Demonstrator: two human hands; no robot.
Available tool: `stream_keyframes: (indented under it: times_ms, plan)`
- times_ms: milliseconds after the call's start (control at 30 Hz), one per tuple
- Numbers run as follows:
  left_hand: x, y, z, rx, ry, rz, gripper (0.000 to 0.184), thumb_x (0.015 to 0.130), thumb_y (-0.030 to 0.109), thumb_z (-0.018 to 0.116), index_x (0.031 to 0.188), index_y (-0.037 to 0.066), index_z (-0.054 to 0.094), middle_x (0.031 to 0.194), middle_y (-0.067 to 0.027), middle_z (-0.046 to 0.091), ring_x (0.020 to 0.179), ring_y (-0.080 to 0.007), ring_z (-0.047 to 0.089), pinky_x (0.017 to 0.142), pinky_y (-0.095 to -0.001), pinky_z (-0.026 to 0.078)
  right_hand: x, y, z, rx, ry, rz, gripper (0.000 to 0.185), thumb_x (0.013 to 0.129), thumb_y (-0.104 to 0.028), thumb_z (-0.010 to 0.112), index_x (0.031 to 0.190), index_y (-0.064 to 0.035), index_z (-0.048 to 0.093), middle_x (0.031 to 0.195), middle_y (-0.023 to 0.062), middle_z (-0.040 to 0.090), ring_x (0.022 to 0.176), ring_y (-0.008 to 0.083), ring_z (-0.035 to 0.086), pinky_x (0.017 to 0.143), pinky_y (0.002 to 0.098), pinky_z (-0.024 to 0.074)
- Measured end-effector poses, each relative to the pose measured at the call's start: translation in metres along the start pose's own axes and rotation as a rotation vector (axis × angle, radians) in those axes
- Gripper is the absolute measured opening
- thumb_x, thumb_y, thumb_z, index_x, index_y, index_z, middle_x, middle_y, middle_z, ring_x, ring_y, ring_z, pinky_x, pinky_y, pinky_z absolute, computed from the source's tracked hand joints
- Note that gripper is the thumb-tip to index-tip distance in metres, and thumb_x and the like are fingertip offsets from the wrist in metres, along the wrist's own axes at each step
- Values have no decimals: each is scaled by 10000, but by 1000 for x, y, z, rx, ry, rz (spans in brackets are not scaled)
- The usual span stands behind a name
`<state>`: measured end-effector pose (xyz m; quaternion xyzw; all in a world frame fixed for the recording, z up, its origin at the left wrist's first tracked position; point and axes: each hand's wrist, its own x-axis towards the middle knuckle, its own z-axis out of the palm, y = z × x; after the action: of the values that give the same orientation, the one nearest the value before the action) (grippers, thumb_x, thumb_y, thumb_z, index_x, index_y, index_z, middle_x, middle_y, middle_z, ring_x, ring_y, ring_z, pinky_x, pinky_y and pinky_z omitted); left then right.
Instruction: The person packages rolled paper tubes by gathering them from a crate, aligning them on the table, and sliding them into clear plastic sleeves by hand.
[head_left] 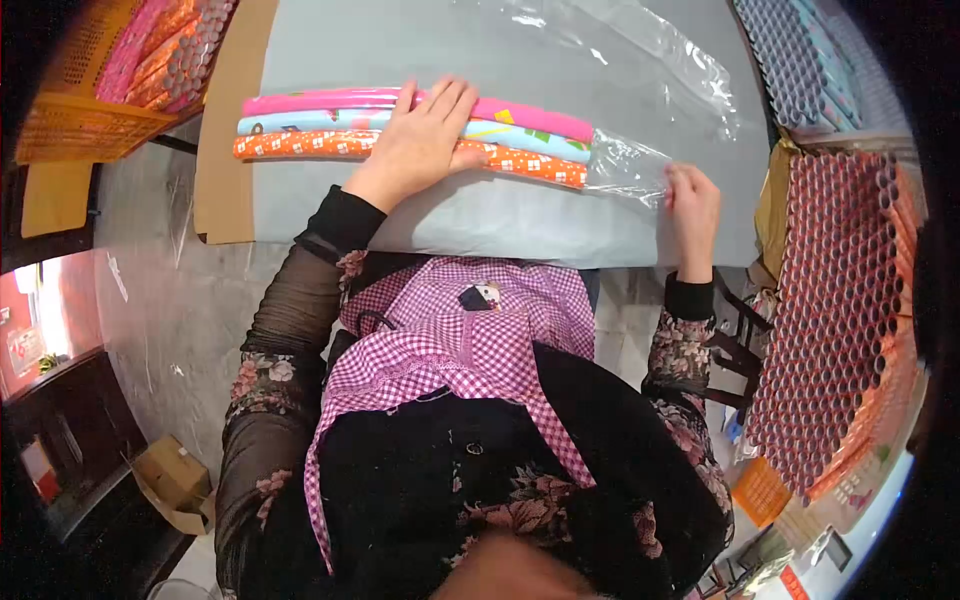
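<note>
Three patterned rolls [540, 143], one pink, one light blue and one orange, lie side by side across the grey-covered table. Clear plastic wraps them, and its loose end [628, 165] sticks out past their right ends. My left hand [422, 140] lies flat over the middle of the rolls, fingers extended and pressing on all three. At the right, my right hand [694, 212] is closed in a pinch on the loose end of the clear plastic bag. Its fingertips are partly hidden.
More clear plastic [640, 60] lies at the back of the grey table [350, 215]. Many stacked rolls [830, 300] stand close on the right, with blue ones [800, 70] behind. A yellow basket [90, 125] of rolls is at left. A cardboard box [172, 478] sits on the floor.
</note>
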<state>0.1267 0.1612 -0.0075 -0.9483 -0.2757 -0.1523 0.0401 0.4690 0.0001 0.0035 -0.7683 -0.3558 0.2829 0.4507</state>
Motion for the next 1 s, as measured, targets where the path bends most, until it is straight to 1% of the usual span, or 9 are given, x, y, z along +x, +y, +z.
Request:
stream_keyframes:
  times_ms: [33, 100, 133, 267, 367, 467, 767, 900, 1000]
  plan:
    - [0, -1, -1, 1, -9, -6, 786, 857, 543, 601, 1382, -17, 432, 1395, -170, 491, 1365, -314, 394, 1122, -557, 256, 1, -7, -1, 5, 2, -13, 208, 936, -179, 615, 966, 6, 707, 713, -11, 604, 617, 51, 520, 556, 217, 410]
    - [1, 1, 0, 25, -9, 0, 784, 865, 548, 587, 1384, -19, 432, 1404, -175, 486, 1365, -317, 396, 1119, -558, 260, 1, -21, 7, -98, 357, -371, 224, 937, -121, 575, 1068, 28, 678, 865, 79, 682, 760, 138, 623, 682, 277, 493]
    - [1, 2, 0, 44, -16, 3, 783, 872, 553, 573, 1386, -21, 433, 1412, -181, 482, 1366, -321, 398, 1116, -559, 265, 0, -29, 19, -81, 352, -382, 224, 937, -121, 575, 1068, 28, 678, 865, 79, 682, 760, 138, 623, 682, 277, 493]
    - [1, 1, 0, 24, -25, -5, 763, 882, 533, 555, 1383, -32, 445, 1441, -201, 458, 1377, -330, 394, 1117, -559, 273, -23, -72, 118, -336, 154, -1066, 350, 906, -67, 561, 1243, 28, 577, 1196, 207, 630, 1056, 358, 606, 935, 439, 459]
    - [2, 1, -3, -71, -45, -58, 730, 880, 433, 581, 1398, -54, 412, 1480, -205, 404, 1415, -320, 340, 1143, -552, 237, -35, -71, 176, -493, -25, -1002, 485, 920, -157, 577, 1349, 35, 460, 1387, 211, 492, 1292, 365, 448, 1068, 496, 331]
    - [0, 0, -3, -90, -56, -50, 729, 862, 399, 584, 1403, -56, 404, 1489, -213, 390, 1423, -328, 328, 1153, -553, 221, -33, -63, 181, -633, -83, -1000, 544, 928, -290, 581, 1321, 69, 468, 1376, 235, 490, 1304, 398, 429, 1081, 521, 305]
    - [-16, -40, -17, -323, -118, -95, 624, 933, 362, 495, 1414, -22, 388, 1472, -215, 400, 1422, -354, 307, 1153, -530, 221, -34, -63, 177, -796, -61, -1006, 529, 964, -286, 523, 1362, 57, 456, 1408, 215, 481, 1332, 349, 419, 1098, 492, 317]
    - [-55, -109, -48, 23, -217, -298, 503, 937, 333, 463, 1342, 35, 456, 1355, -188, 498, 1308, -342, 417, 1085, -525, 269, -38, -68, 174, -798, -88, -938, 520, 964, -283, 521, 1352, 57, 465, 1401, 210, 490, 1328, 345, 425, 1094, 492, 328]
    - [-85, -147, -64, -60, -359, -556, 526, 950, 344, 458, 1387, 52, 438, 1408, -165, 481, 1368, -324, 372, 1137, -518, 199, -36, -62, 174, -791, -64, -959, 507, 952, -274, 538, 1329, 59, 480, 1404, 209, 487, 1331, 346, 424, 1097, 495, 325]
